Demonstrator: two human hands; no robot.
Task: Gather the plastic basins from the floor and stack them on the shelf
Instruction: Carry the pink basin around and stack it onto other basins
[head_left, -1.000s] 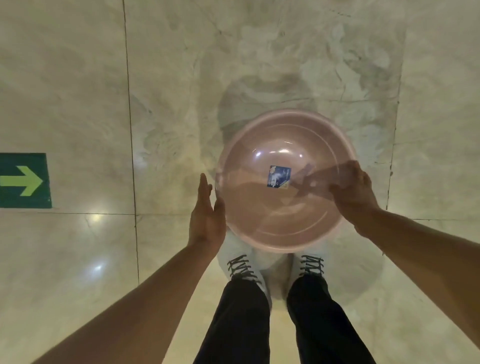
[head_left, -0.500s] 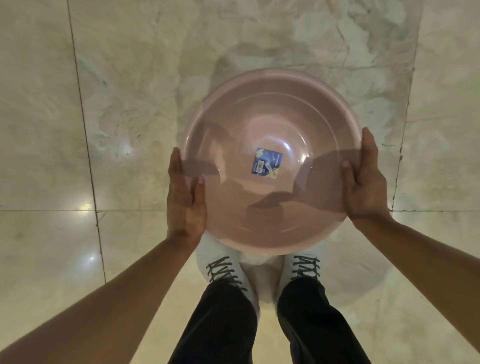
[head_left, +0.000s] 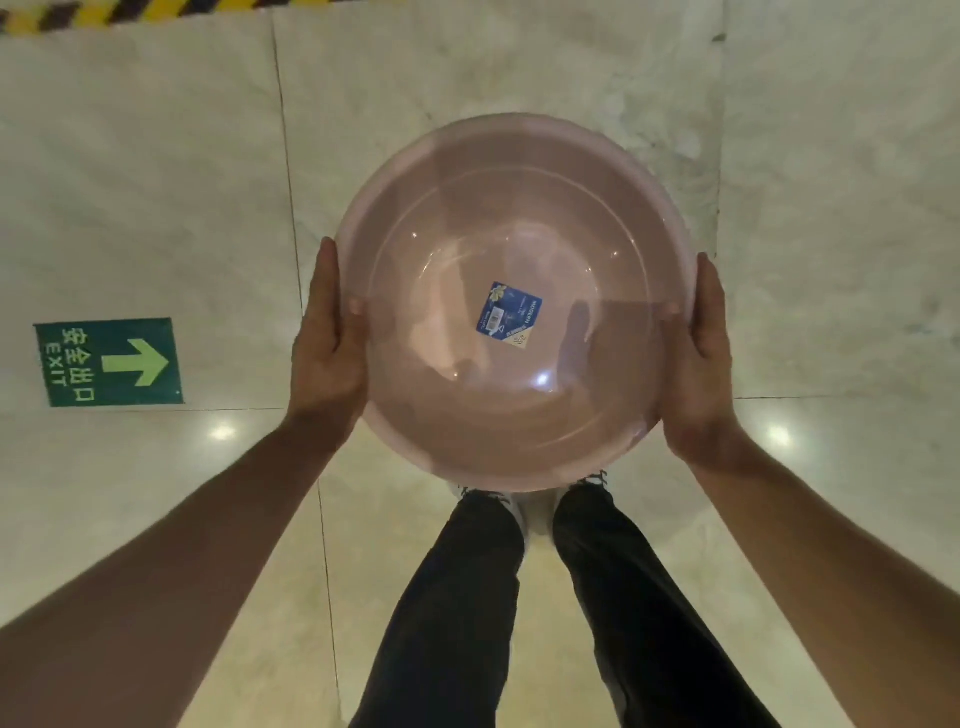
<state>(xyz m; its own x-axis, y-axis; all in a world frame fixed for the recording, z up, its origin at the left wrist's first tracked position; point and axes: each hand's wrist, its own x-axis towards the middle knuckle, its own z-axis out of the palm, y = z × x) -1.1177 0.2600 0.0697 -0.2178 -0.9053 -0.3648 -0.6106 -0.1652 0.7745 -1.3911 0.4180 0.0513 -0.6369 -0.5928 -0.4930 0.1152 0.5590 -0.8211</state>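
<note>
A round, translucent pink plastic basin (head_left: 519, 415) with a blue label (head_left: 509, 315) on its bottom is held level in the air above my feet. My left hand (head_left: 324, 343) grips its left rim, thumb over the edge. On the opposite side, my right hand (head_left: 698, 358) clasps the right rim the same way. The basin is empty. No shelf and no other basin is in view.
Pale marble floor tiles lie all around. A green exit sign with an arrow (head_left: 110, 362) is stuck to the floor at the left. Yellow-and-black hazard tape (head_left: 130, 10) runs along the top left edge. My legs in dark trousers (head_left: 519, 597) stand below the basin.
The basin has risen from the floor toward the camera. My left hand closed on its left rim and my right hand shifted to its right rim. The view swung, bringing the exit sign back.
</note>
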